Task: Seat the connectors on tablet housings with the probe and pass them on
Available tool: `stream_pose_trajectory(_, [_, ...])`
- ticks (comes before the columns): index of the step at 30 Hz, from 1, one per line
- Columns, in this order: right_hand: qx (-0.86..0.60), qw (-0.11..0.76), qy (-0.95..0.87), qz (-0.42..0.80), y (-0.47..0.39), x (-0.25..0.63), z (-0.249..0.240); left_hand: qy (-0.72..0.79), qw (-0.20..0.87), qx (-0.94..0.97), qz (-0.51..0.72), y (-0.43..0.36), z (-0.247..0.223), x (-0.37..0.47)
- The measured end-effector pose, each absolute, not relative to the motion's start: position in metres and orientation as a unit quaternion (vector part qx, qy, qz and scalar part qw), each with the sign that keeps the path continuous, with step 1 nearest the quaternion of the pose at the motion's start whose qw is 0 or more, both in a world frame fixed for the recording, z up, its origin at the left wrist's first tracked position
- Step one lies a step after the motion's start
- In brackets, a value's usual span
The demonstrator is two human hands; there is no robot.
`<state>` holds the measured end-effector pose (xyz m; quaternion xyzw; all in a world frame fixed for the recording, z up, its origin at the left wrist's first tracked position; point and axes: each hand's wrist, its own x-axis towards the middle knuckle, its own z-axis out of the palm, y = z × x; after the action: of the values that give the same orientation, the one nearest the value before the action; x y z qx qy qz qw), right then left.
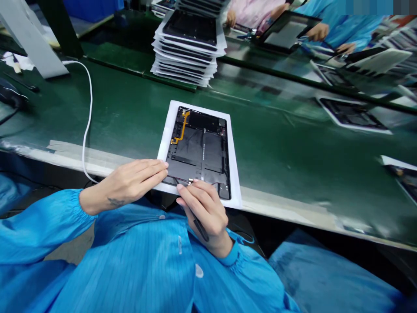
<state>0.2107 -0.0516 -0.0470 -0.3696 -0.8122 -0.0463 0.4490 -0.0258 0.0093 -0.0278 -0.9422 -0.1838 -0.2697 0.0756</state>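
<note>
An opened tablet body (202, 152), with black parts inside and an orange flex cable (183, 128) at its upper left, lies on a white sheet (235, 184) at the bench's front edge. My left hand (130, 182) rests flat, fingers stretched together, its tips on the tablet's lower left edge. Over the lower edge, my right hand (205, 208) pinches a thin dark tool (200, 229), probably tweezers. The tool's tip reaches the lower part of the tablet, close to a small metallic piece.
Behind the tablet stands a tall stack of tablet parts and white sheets (185, 56). A white cable (90, 100) hangs over the front edge at left. More tablets on sheets (353, 114) lie right. Co-workers' hands (317, 32) hold a tablet across the bench.
</note>
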Motion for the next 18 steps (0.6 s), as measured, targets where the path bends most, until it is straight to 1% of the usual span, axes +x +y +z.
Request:
stream_pose_trajectory(5, [-0.415, 0.462, -0.780, -0.079, -0.060, 0.216, -0.050, -0.203, 0.061, -0.941, -0.263, 0.006, -0.029, -0.026])
stream_pose_trajectory(9, [-0.416, 0.478, -0.772, -0.041, -0.065, 0.223, -0.046, -0.203, 0.085, -0.951, -0.218, 0.005, -0.014, -0.019])
stream_pose_trajectory(11, [-0.411, 0.493, -0.767, 0.005, -0.062, 0.223, -0.039, -0.209, 0.107, -0.956, -0.178, 0.004, -0.006, -0.013])
stream_pose_trajectory(14, [-0.418, 0.513, -0.739, 0.129, -0.048, 0.217, -0.024, -0.222, 0.144, -0.957, -0.119, 0.003, 0.004, -0.003])
stream_pose_trajectory(16, [-0.437, 0.504, -0.716, 0.207, -0.037, 0.211, -0.015, -0.227, 0.160, -0.955, -0.101, 0.002, 0.007, 0.002])
stream_pose_trajectory(18, [-0.452, 0.482, -0.709, 0.247, -0.028, 0.206, -0.010, -0.228, 0.167, -0.954, -0.103, 0.001, 0.008, 0.005])
